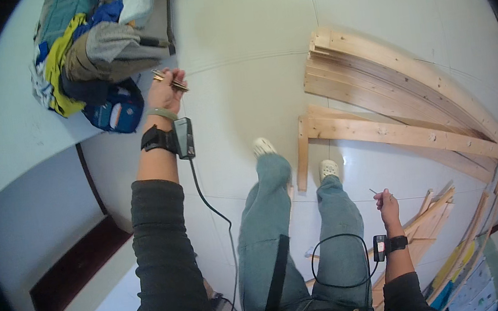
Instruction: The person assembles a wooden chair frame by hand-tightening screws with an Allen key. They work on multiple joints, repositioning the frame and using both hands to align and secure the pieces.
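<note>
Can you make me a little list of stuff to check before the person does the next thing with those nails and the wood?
1. Left hand has a firm hold on the bundle of long nails: ok, fingers wrap it.
2. Right hand holds one thin nail: ok, pinched at the fingertips.
3. Feet clear of the wooden frame: not ok, the right shoe stands right beside a plank.
4. Wrist cable hangs free of the legs: cannot tell.
5. Pile of clothes stays out of the way: ok, it lies apart from the wood.
</note>
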The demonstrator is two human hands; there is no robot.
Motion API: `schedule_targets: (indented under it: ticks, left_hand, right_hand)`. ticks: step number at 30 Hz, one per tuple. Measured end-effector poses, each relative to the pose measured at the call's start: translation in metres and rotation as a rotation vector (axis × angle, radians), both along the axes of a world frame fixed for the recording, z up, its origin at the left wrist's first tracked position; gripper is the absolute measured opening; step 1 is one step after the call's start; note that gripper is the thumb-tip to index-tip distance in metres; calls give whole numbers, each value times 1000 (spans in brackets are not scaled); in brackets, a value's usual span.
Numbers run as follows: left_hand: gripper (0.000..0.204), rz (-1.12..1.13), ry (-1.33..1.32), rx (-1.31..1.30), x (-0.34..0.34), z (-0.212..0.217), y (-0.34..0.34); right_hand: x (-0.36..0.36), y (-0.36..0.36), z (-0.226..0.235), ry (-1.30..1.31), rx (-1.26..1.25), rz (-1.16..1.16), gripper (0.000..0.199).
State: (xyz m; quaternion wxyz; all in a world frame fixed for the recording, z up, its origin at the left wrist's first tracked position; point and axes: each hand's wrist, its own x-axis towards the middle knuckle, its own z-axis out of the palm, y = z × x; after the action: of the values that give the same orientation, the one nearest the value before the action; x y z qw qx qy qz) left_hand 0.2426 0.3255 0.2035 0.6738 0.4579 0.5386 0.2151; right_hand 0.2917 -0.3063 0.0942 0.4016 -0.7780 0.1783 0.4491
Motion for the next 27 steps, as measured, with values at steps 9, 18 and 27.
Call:
schedule_targets:
  ticks: [9,18,27]
  left_hand:
    - [42,-182,-251,-284,79,20,135]
    - [20,-359,-212,-255,117,-25,201]
    - [24,-393,-75,-193,143,-20,243]
  right_hand:
    - [10,82,-11,-101,89,-236,47]
    - [-34,221,21,-48,32,-257,40]
    - [-40,348,59,-63,183,-300,38]
